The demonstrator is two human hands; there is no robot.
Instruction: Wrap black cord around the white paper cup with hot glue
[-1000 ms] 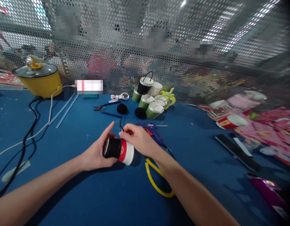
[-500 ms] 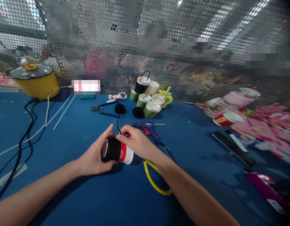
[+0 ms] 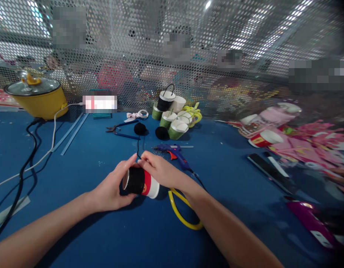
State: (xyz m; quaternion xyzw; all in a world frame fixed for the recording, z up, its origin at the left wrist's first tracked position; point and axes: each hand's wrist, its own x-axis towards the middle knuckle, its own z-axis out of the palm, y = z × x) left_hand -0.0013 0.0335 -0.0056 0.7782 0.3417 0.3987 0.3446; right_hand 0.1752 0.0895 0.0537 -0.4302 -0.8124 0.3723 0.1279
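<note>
A paper cup lies tilted on its side between my hands, its one part wrapped in black, the rest red and white. My left hand is closed around the black-wrapped end. At the cup's upper side my right hand pinches a black cord, fingertips against the wrap. The cord runs back to a ball of black yarn; a second black ball sits to its right. Just beyond my right hand lies a blue glue gun. A yellow tube curves below my right forearm.
Pliers lie behind the cup. Several wrapped paper cups stand at the back. A yellow pot with cables is at the left. Pink craft pieces, a black case-like object and a purple tool crowd the right.
The view has shifted slightly. My left thumb and fingers have come closer to my right fingertips at the cup's upper side; both hands still hold on.
</note>
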